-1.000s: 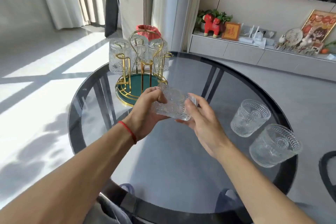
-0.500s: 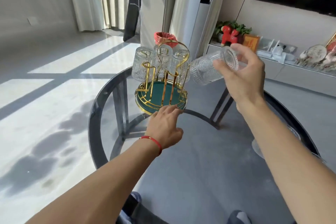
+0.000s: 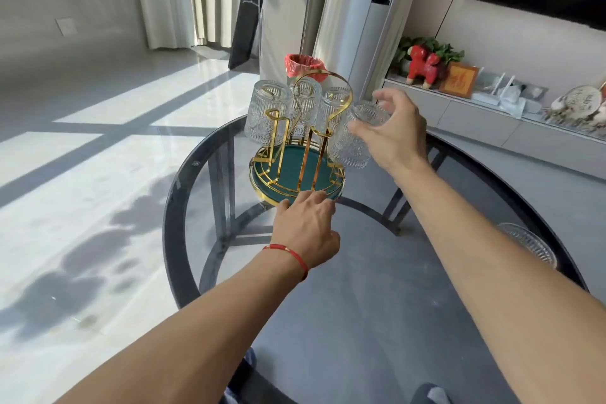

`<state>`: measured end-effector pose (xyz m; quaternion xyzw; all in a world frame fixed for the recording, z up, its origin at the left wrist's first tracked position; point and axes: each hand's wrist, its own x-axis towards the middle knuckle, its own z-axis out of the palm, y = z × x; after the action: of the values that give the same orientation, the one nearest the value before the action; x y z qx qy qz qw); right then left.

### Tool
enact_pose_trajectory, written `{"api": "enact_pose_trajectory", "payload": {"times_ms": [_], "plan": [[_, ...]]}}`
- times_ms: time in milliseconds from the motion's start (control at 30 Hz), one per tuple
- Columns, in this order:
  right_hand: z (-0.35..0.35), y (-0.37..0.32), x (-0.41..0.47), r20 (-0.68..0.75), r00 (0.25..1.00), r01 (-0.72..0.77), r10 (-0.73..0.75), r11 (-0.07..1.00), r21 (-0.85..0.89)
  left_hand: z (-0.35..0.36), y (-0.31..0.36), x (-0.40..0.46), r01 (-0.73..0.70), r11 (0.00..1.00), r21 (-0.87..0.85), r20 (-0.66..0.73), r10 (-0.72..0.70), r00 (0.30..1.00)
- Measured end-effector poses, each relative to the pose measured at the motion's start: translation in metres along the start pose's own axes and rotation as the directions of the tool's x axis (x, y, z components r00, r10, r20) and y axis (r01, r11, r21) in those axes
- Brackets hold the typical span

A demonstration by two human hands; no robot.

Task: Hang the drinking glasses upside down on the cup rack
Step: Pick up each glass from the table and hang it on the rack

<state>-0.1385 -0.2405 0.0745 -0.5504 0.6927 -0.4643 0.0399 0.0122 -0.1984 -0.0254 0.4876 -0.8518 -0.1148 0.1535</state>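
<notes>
Two bare forearms are extended from the lower edge of the view over a round dark glass counter [image 3: 377,321]. A red cord bracelet [image 3: 288,254] is worn at the left wrist. The left hand [image 3: 306,228] is laid palm down on the counter, and its fingers [image 3: 316,198] are spread loosely and pressed against the near gold rim of the cup rack [image 3: 295,170]; nothing is enclosed by them. At the right edge of the counter, part of a ribbed glass [image 3: 528,244] is visible behind the right forearm; whether it stands upright cannot be told.

The cup rack is positioned near the far left edge of the counter. It is built on a round green tray with gold wire uprights and a looped gold handle at the top. Three glasses [image 3: 267,111] are already hung upside down on its far and left pegs.

The right hand [image 3: 395,131] is held at the right side of the rack. A fourth drinking glass [image 3: 355,141] is gripped by its upturned base between thumb and fingers [image 3: 360,134], mouth downward, just beside the rack's right peg. Whether the glass is seated on the peg cannot be determined.

Beyond the counter, a red-lined bin [image 3: 303,64] is seen on the floor, and a red figurine [image 3: 421,65] is placed on a low shelf along the wall.
</notes>
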Motion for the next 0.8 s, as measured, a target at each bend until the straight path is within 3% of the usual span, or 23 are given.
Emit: {"api": "enact_pose_trajectory", "payload": {"times_ms": [367, 633, 700, 800], "plan": [[0.013, 0.011, -0.008, 0.153, 0.985, 0.1, -0.083, 0.989, -0.111, 0.003, 0.001, 0.004, 0.012, 0.999, 0.047, -0.005, -0.012, 1.0], [-0.041, 0.031, -0.095, 0.241, 0.957, 0.198, -0.16, 0.97, -0.141, 0.007, 0.016, -0.001, 0.03, 0.994, 0.108, 0.041, -0.035, 0.999], [-0.064, 0.04, -0.128, 0.264, 0.951, 0.21, -0.162, 0.964, -0.163, 0.01, 0.03, -0.005, -0.015, 0.996, 0.087, 0.019, 0.014, 1.0], [-0.102, 0.056, -0.175, 0.212, 0.96, 0.233, -0.184, 0.943, -0.239, 0.017, 0.051, -0.014, -0.191, 0.98, -0.05, 0.003, 0.192, 0.981]]}}
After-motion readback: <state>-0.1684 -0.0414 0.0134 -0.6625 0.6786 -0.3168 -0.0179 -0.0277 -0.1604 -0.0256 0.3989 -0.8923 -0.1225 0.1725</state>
